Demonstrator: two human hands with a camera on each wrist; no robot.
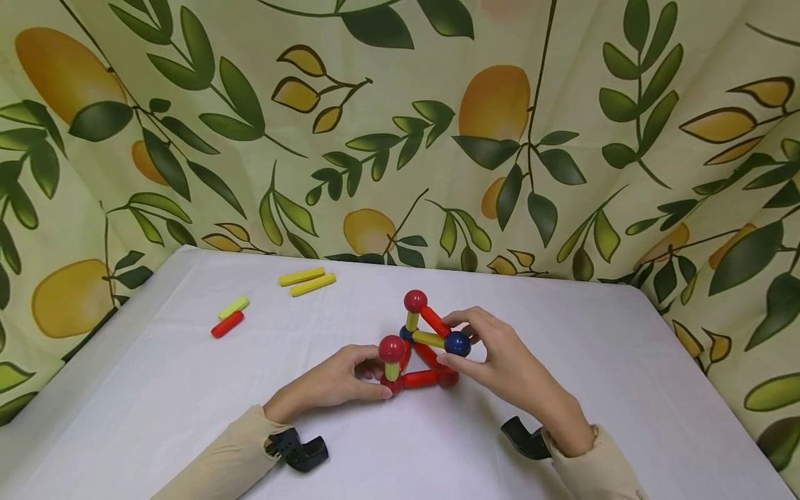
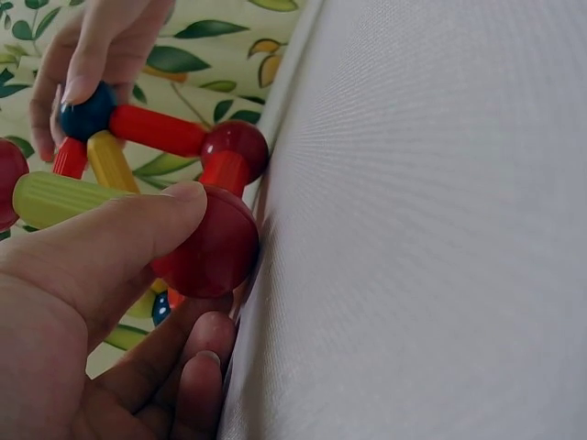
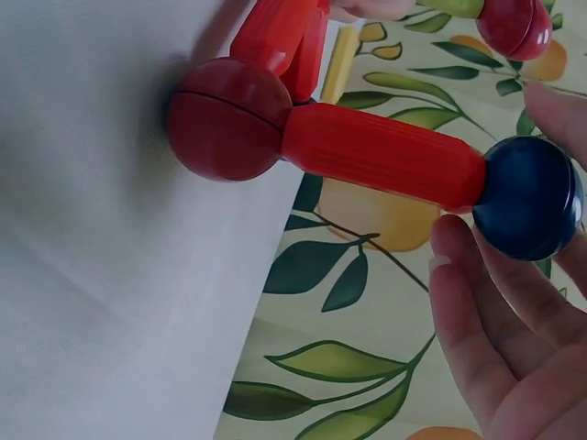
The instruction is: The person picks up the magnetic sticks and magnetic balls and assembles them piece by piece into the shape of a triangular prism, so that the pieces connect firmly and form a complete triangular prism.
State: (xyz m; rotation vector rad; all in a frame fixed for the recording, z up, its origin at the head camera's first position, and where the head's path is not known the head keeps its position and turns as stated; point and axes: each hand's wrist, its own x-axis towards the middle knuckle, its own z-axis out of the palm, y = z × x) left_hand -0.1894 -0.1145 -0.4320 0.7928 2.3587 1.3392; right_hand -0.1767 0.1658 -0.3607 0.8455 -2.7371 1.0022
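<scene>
A small frame of red and yellow rods joined by red and blue balls (image 1: 421, 344) stands on the white table (image 1: 187, 417) near its middle. My left hand (image 1: 340, 380) pinches a red ball (image 2: 209, 246) at the frame's near left corner, thumb on top and fingers below. My right hand (image 1: 500, 361) holds a blue ball (image 1: 457, 343) (image 3: 527, 197) on the right side between thumb and fingers. A red rod (image 3: 381, 154) runs from that blue ball to a red ball (image 3: 227, 117) on the table.
Two yellow rods (image 1: 306, 280) lie side by side at the back of the table. A light green rod (image 1: 234, 307) and a red rod (image 1: 227, 324) lie to the left. A leaf-and-fruit patterned cloth (image 1: 400, 125) walls in the table on three sides.
</scene>
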